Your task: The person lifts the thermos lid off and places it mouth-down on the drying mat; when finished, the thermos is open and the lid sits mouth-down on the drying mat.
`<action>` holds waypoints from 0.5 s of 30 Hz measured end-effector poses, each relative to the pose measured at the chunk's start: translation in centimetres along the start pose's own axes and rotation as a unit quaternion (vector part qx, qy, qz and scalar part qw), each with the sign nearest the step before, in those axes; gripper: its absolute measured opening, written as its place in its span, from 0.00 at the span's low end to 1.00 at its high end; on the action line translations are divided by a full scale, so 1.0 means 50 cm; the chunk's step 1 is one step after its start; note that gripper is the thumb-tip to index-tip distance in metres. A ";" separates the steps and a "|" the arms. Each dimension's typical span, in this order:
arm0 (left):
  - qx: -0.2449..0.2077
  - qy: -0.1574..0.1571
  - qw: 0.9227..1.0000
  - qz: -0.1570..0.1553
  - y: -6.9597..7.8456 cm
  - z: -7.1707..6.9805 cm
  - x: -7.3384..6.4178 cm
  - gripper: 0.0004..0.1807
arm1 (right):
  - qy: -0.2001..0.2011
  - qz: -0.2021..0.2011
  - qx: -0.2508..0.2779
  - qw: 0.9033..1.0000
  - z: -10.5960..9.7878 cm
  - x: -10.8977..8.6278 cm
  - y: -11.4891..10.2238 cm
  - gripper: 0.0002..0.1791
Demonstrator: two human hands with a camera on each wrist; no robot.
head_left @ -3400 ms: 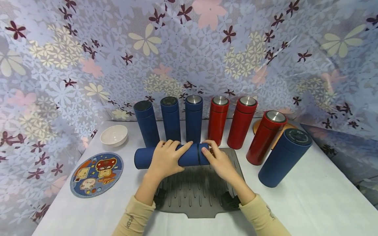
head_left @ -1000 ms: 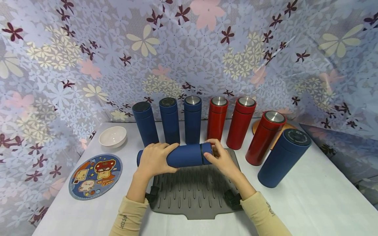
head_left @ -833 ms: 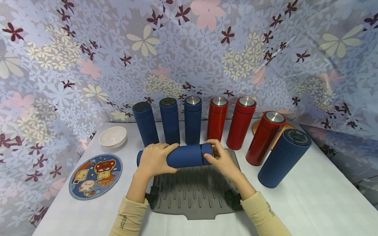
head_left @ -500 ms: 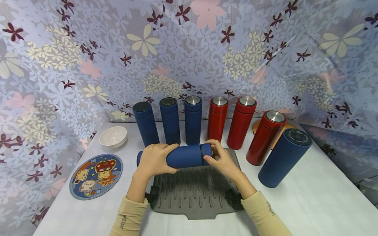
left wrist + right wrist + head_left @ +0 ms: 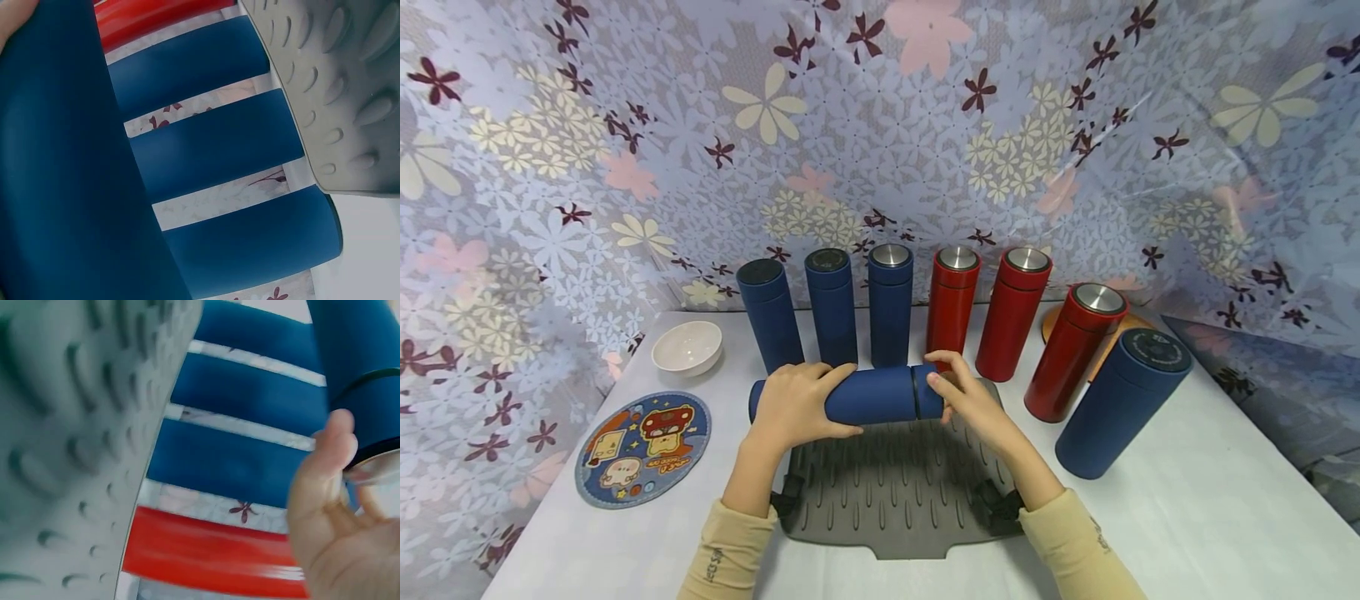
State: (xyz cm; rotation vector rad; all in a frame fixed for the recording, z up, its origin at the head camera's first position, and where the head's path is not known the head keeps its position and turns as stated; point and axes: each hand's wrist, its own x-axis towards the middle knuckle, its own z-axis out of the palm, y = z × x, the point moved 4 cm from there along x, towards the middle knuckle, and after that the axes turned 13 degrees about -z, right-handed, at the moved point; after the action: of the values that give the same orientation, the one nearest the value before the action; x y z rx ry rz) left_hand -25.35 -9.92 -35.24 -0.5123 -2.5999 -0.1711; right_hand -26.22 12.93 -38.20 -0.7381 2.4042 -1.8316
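A dark blue thermos flask (image 5: 876, 396) lies level in the air over a grey ridged tray (image 5: 910, 546). Around the far left of its body my left hand (image 5: 793, 408) grips it, thumb below and fingers over the top. At the other end my right hand (image 5: 966, 404) holds the lid (image 5: 927, 392), which has a dark seam line where it meets the body. In the right wrist view the thumb (image 5: 337, 434) presses near the lid's edge, and the silver end of the lid (image 5: 378, 467) faces the palm. Other fingers of that hand are partly hidden behind the lid.
Behind the tray stand several upright flasks, blue ones (image 5: 835, 312) at left and red ones (image 5: 951, 308) at right. Another blue flask (image 5: 1116, 408) stands nearer at right. A white bowl (image 5: 688, 348) and a round cartoon mat (image 5: 643, 450) lie left.
Since the first frame, my left hand has slid left along the flask. In the last half second my right hand has shifted its fingers on the lid, its thumb moving up and the wrist rightward.
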 end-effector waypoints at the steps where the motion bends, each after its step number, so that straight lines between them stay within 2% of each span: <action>1: 0.004 0.005 1.000 0.005 0.001 0.001 0.000 0.45 | 0.002 0.012 0.014 1.000 -0.001 0.000 -0.001 0.26; 4: 0.016 0.017 1.000 0.015 0.003 0.002 0.000 0.45 | 0.009 0.045 0.056 0.997 -0.003 -0.002 -0.001 0.27; 8: 0.017 0.022 0.999 0.017 0.005 0.003 -0.002 0.45 | 0.005 0.068 0.094 0.993 -0.005 -0.003 0.006 0.26; 15: 0.015 0.012 1.000 0.014 0.008 0.002 -0.002 0.45 | -0.008 0.062 0.134 0.989 -0.010 -0.001 0.013 0.25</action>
State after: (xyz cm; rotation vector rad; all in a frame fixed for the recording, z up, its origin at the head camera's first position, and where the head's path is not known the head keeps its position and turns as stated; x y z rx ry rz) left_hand -25.18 -9.57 -35.36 -0.5324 -2.5655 -0.1274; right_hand -26.52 13.52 -38.66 -0.5639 2.0832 -2.0313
